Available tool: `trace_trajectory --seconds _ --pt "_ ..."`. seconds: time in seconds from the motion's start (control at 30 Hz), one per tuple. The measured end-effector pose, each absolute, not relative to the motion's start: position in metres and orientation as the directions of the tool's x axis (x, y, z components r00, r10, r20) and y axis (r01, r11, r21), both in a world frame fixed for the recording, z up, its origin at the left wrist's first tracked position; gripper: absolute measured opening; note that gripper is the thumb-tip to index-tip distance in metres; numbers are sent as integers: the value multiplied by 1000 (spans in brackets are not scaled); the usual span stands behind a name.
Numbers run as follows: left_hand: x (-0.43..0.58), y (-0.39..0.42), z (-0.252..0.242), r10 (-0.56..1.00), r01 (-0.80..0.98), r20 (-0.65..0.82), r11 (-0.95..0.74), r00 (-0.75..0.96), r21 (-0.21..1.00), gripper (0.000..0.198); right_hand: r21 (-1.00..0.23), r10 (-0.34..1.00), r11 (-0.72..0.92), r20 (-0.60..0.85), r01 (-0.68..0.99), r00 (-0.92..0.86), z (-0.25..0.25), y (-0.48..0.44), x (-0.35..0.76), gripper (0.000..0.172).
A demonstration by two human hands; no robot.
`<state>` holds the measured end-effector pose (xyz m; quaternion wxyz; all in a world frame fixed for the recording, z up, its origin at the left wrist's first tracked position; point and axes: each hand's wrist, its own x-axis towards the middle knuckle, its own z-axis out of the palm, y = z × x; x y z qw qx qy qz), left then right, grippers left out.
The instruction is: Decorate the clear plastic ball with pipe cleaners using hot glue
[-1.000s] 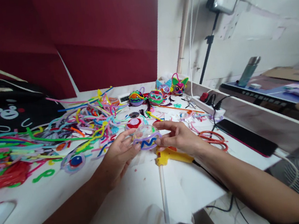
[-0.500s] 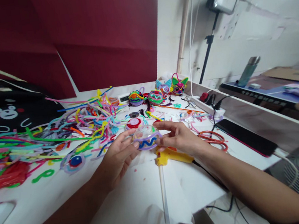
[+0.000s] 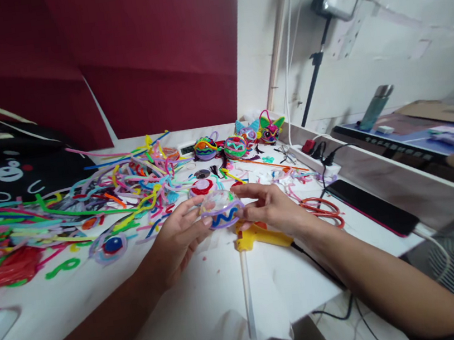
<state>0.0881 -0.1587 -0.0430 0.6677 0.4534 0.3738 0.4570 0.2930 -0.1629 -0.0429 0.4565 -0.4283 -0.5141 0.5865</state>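
Observation:
My left hand (image 3: 177, 239) and my right hand (image 3: 272, 208) together grip a clear plastic half-ball (image 3: 220, 208) just above the white table (image 3: 79, 292). The half-ball carries a purple rim and a blue wavy pipe cleaner. Fingers of both hands are closed on its sides. A yellow glue gun (image 3: 259, 235) lies under my right hand, its white glue stick (image 3: 247, 291) pointing toward me.
A heap of coloured pipe cleaners (image 3: 88, 203) covers the left of the table. Finished decorated balls (image 3: 235, 146) stand at the back. A black bear bag (image 3: 11, 172) sits far left. Red wire coils (image 3: 321, 210), a phone (image 3: 374, 208) and cables lie at the right.
Both hands stay on the half-ball; it looks turned very slightly. The view has shifted a little to the left.

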Motion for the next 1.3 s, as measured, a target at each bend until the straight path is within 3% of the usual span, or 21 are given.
trace_trajectory --seconds 0.77,1.3 --pt "87 -158 -44 945 -262 -82 170 317 950 54 -993 950 29 63 -114 -307 -51 -155 300 45" --pt "88 -157 -45 948 -233 -76 153 309 960 59 -995 937 66 85 -68 -340 -49 -154 302 49"
